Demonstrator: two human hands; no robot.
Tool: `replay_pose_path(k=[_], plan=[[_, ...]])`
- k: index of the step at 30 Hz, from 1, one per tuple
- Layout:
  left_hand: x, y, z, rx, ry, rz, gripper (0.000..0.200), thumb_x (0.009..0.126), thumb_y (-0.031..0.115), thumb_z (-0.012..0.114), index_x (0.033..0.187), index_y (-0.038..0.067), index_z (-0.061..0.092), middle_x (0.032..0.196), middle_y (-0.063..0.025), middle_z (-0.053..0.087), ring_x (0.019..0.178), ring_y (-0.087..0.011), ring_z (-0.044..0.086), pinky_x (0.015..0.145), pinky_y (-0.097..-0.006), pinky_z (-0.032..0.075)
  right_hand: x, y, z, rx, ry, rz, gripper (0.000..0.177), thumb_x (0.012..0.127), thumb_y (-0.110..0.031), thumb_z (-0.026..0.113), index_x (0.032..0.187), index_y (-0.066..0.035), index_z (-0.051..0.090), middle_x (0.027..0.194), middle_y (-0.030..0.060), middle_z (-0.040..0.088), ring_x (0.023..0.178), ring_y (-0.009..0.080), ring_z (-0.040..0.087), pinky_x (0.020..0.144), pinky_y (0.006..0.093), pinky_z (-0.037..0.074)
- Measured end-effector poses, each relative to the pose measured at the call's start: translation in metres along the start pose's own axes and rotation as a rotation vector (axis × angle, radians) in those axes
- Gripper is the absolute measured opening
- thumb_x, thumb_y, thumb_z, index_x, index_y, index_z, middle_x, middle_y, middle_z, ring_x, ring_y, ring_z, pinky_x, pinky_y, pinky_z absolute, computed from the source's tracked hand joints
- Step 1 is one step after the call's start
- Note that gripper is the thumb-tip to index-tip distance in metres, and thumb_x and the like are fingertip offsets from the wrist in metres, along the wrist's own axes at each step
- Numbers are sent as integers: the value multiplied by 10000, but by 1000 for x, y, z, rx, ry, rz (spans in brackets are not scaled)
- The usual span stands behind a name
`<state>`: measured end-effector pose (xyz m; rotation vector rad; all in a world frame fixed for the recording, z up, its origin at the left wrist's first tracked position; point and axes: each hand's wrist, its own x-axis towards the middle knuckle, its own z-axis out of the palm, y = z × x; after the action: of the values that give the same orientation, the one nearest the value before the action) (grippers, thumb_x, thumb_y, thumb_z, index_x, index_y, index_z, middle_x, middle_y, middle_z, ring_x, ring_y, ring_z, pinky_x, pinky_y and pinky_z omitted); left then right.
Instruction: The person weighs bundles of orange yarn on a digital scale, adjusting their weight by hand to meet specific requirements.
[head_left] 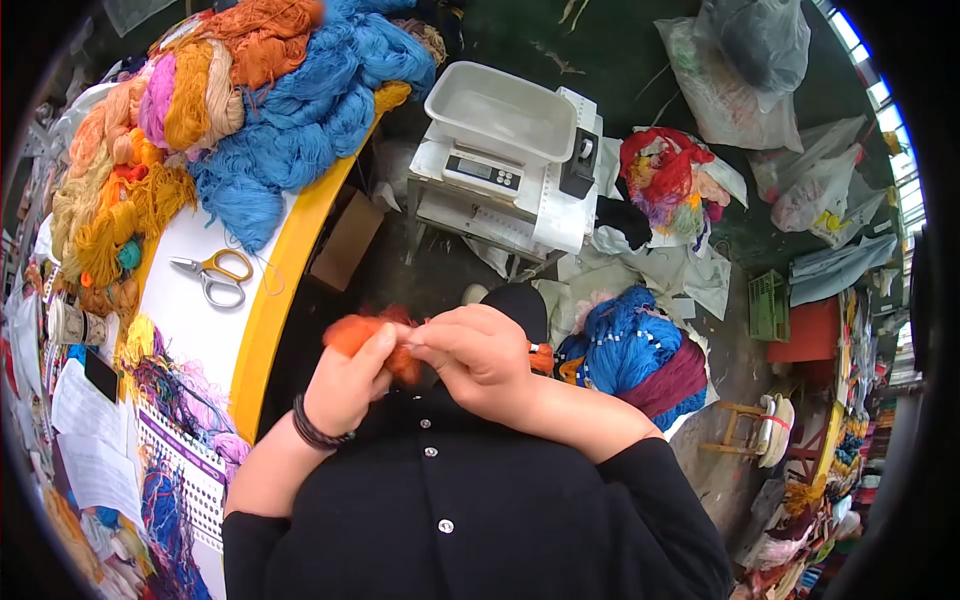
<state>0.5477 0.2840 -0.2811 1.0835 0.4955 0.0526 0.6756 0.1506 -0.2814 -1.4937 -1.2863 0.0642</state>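
In front of my chest, a small bundle of orange-red yarn (pixel 350 333) sits in my left hand (pixel 350 378), whose fingers are closed around it. My right hand (pixel 478 358) meets it from the other side, thumb and fingertips pinched at the yarn's edge. What exactly lies between those fingertips is too small to make out. More orange strands (pixel 541 357) show behind my right wrist. Scissors (pixel 218 277) with one yellow and one grey handle loop lie on the white table, up and left of my hands.
Blue yarn skeins (pixel 300 140) and orange skeins (pixel 262 45) pile on the yellow-edged table (pixel 262 345). A scale with a white tray (pixel 500 112) stands ahead. Blue and maroon yarn (pixel 635 345) lies at right, near a green crate (pixel 768 305) and a wooden stool (pixel 735 425).
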Motion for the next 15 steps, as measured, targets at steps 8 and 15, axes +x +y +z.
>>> replay_pose_path(k=[8,15], plan=[[13,-16,3,129,1,322,133,883,148,626,820,37,591,682,12,558,551,-65,486,488,-222,380,-13,13,9,439,51,390,58,868,-52,620,887,-10,656,855,46,635,736,131,578,656,257,448],[17,-10,-3,909,115,781,37,832,68,643,846,36,630,738,-94,620,652,-225,613,601,-293,473,-9,14,10,718,5,800,99,874,-100,622,939,-27,640,833,39,632,731,143,553,662,274,425]])
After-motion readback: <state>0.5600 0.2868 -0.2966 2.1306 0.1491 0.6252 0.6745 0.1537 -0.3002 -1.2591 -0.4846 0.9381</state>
